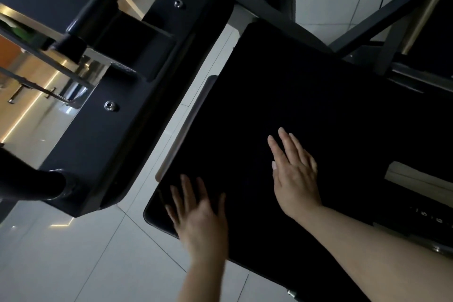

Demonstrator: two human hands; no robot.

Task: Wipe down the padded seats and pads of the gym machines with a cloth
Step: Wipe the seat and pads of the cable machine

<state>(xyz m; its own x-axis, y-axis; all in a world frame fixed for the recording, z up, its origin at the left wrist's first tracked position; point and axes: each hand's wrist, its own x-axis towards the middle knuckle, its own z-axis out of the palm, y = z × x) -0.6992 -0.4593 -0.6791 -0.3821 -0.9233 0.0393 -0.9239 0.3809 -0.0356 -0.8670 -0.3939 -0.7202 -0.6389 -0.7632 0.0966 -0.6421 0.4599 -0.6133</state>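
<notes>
Resting flat on black padded seat (306,95): left hand (198,216) at near corner, right hand (294,174) mid-pad, fingers straight, gripping nothing | cloth: cannot tell, none distinguishable | advice: overlapping strokes, reach edges beside grey frame (137,95)

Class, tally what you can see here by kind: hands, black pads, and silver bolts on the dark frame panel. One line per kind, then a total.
Hands: 2, the left hand and the right hand
Black pad: 1
Silver bolts: 2, upper bolt and lower bolt
Total: 5
</notes>
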